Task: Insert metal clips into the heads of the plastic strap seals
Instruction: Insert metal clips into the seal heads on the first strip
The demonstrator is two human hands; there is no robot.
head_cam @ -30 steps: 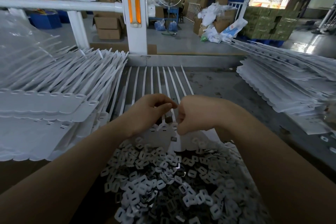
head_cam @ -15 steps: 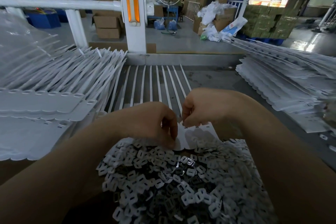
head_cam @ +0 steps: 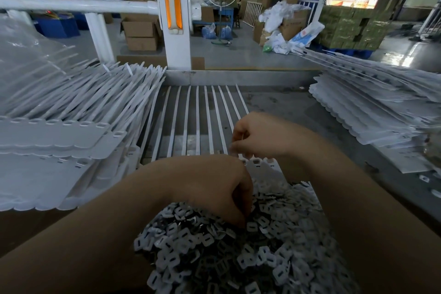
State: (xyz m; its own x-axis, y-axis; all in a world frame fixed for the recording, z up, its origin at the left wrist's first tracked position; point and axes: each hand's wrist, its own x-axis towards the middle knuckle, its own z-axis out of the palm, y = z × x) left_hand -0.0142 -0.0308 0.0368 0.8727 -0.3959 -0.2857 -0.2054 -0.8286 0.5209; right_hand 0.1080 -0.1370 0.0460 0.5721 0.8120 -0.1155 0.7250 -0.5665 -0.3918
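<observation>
Metal clips (head_cam: 241,253) lie heaped in a loose, glinting pile close below us: small flat squarish plates of shiny steel, each pierced by a dark slot. Our left hand (head_cam: 222,194) sits on top of the heap, knuckles up, its fingers curled down into the clips; whether it has one pinched we cannot tell, since the fingertips are hidden. Just beyond the pile lies the row of plastic strap seals (head_cam: 205,117), smooth white, their thin flat straps running away from us like ribs across the dull grey metal table (head_cam: 293,112), their joined heads (head_cam: 262,165) scalloped and each cut with a small rectangular hole. Our right hand (head_cam: 260,137) hangs over those heads with fingers bent and thumb pressed to forefinger, seemingly nipping something too small to make out. More white seal sheets are stacked to the left (head_cam: 59,131) and to the right (head_cam: 381,112), edges wavy, straps fanned.
</observation>
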